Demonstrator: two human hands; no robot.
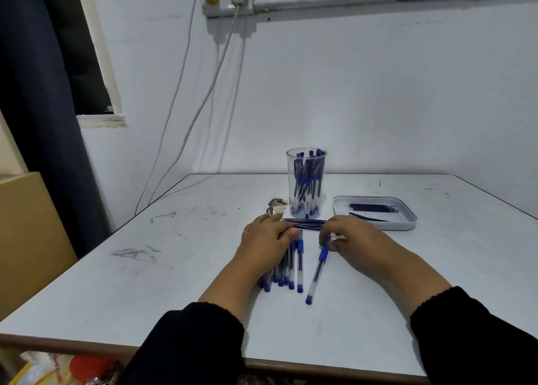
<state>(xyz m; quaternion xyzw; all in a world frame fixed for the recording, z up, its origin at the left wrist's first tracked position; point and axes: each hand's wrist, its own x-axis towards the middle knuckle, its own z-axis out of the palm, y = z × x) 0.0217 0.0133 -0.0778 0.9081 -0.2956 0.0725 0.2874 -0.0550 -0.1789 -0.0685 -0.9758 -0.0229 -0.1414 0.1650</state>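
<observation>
Blue pen (316, 271) is recorded in the head view lying slantwise on the table (174, 283), its upper end pinched by the curled fingers of the right hand (349, 236). The row of pens (300, 268) just beside it is covered by the left hand (266, 239), laid flat and grasping nothing, its fingertips touching the bundle of refills (308, 223).

We are finding no text, number or brand that we can read. Red lettering is showing on a packet (56, 368) below the table's (116, 283) near left corner, but it is too blurred to make out. The printed scrap (278, 207) toward the far edge and the barrels of the pens (300, 264) are giving us nothing legible either.
</observation>
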